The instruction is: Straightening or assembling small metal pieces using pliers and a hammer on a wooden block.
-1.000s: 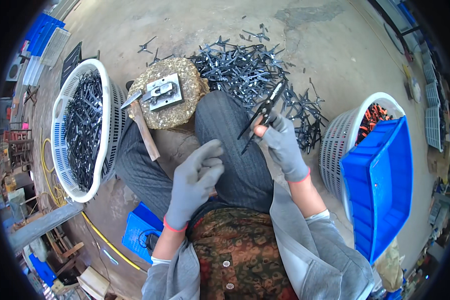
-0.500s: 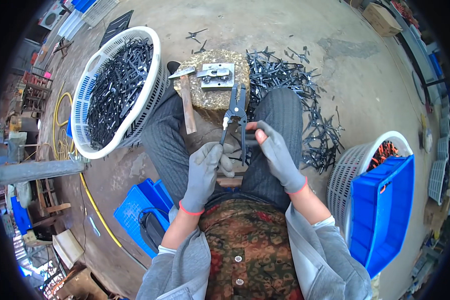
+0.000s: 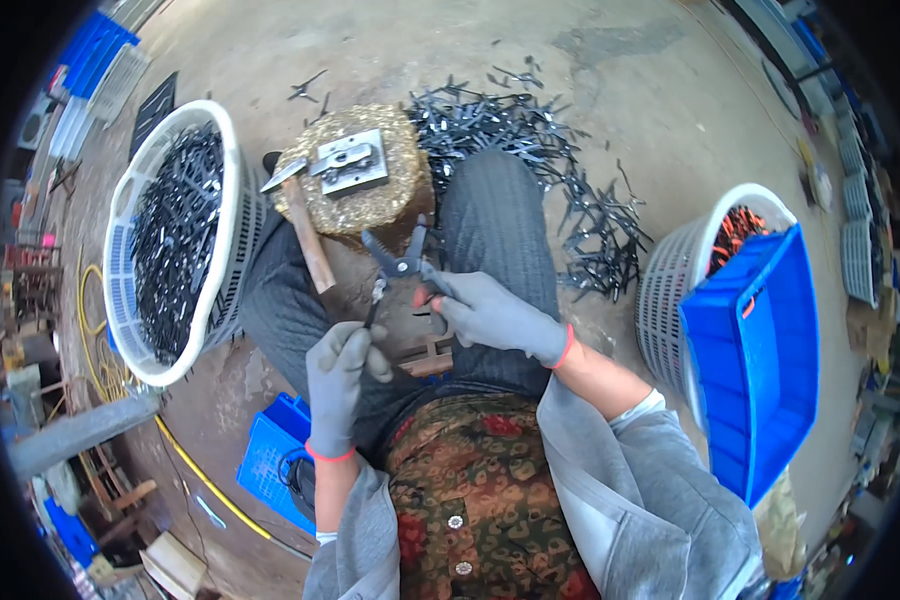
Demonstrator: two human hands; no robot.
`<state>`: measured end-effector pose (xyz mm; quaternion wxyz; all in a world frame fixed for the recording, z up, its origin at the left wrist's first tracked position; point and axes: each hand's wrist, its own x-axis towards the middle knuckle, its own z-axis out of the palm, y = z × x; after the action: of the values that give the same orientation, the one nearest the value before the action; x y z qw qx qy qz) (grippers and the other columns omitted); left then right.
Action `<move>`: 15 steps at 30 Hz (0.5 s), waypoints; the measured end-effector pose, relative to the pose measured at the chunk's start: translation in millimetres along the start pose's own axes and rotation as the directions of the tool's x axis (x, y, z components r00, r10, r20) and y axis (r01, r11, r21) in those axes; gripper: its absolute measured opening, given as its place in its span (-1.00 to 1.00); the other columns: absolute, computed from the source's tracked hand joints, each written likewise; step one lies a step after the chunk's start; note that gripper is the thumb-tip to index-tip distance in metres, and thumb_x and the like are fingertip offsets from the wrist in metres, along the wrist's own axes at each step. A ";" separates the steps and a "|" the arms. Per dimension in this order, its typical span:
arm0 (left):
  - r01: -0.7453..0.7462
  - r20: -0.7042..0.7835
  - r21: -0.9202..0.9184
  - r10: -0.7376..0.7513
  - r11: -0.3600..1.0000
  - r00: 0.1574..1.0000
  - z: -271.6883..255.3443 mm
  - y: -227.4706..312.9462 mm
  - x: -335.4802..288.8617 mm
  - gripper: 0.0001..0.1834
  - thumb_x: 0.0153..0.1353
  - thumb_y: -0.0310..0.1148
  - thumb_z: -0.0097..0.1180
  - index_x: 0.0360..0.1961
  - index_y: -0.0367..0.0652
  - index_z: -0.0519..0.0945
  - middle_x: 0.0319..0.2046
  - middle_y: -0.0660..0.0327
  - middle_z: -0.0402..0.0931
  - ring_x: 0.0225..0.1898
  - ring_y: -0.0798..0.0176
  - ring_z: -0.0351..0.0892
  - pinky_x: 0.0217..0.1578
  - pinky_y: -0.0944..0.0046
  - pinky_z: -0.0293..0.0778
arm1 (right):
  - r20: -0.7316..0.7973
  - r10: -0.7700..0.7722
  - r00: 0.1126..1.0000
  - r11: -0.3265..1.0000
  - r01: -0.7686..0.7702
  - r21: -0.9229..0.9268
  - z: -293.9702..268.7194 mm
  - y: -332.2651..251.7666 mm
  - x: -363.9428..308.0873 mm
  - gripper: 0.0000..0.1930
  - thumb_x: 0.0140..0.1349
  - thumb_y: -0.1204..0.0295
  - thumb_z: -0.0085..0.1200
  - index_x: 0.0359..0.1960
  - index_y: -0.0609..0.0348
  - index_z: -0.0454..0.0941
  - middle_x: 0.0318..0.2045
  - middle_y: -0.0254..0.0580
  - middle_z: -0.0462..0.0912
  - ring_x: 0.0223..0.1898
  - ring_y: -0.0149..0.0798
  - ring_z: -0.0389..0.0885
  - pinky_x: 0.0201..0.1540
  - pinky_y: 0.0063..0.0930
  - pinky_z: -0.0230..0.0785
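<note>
A pair of dark wire-stripper pliers [image 3: 404, 267] is held up between my knees, jaws spread and pointing away from me. My left hand [image 3: 336, 375], in a grey glove, pinches the end of its left handle. The gloved right hand [image 3: 500, 318] has its bare fingertips closed round the other handle. Beyond the pliers stands a speckled round block [image 3: 402, 130] bearing a metal plate fixture [image 3: 354, 172]. A hammer [image 3: 308, 238] leans with its head on the block's left edge and its wooden handle toward me.
At left stands a white basket [image 3: 232, 215] full of dark tool parts. A pile of similar pliers [image 3: 510, 135] covers the floor beyond my right knee. To the right are another white basket [image 3: 660, 310] with orange-and-black items and a blue bin [image 3: 760, 370]. A yellow hose [image 3: 195, 450] runs at left.
The pliers' jaws have spread apart. My right hand, loose beside the handle before, has closed on it. The view has turned, shifting the block and pliers leftward in the picture.
</note>
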<state>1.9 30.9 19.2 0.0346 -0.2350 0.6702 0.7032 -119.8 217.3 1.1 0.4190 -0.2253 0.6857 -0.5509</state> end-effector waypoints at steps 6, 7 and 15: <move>0.033 0.241 -0.177 0.011 0.984 0.970 14.4 14.3 6.1 -0.46 0.23 -0.05 0.06 -0.05 -0.40 0.48 -0.62 0.21 0.50 -0.64 0.41 0.45 -0.55 0.45 0.37 | 0.174 -0.280 0.944 0.747 0.328 -0.578 14.7 15.5 -6.3 -0.78 0.22 0.25 -0.12 -0.28 0.12 0.44 -0.48 0.03 0.58 -0.36 0.10 0.57 -0.33 -0.06 0.34; 0.038 0.250 -0.171 0.006 0.985 0.968 16.5 14.5 9.0 -0.46 0.23 -0.05 0.06 -0.05 -0.40 0.48 -0.62 0.21 0.50 -0.64 0.41 0.45 -0.55 0.45 0.37 | 0.226 -0.208 0.952 0.765 0.302 -0.568 14.4 12.7 -5.3 -0.75 0.22 0.20 -0.10 -0.27 0.11 0.44 -0.46 0.02 0.58 -0.36 0.08 0.57 -0.33 -0.08 0.34; -0.209 -0.069 -0.062 0.204 0.976 0.976 -1.7 20.3 39.5 -0.64 0.39 -0.27 -0.24 -0.10 -0.42 0.41 -0.69 0.24 0.33 -0.75 0.47 0.18 -0.64 0.47 0.26 | -0.577 -0.084 0.813 0.941 0.255 0.223 -110.5 39.5 -27.8 -0.81 0.28 0.40 -0.10 -0.21 0.24 0.50 -0.45 -0.35 0.55 -0.41 -0.52 0.50 -0.33 -0.59 0.38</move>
<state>-40.1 16.7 23.1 -0.0677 -0.1870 0.6672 0.7179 -189.5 312.9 -22.5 0.1770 -0.0511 0.6665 -0.7224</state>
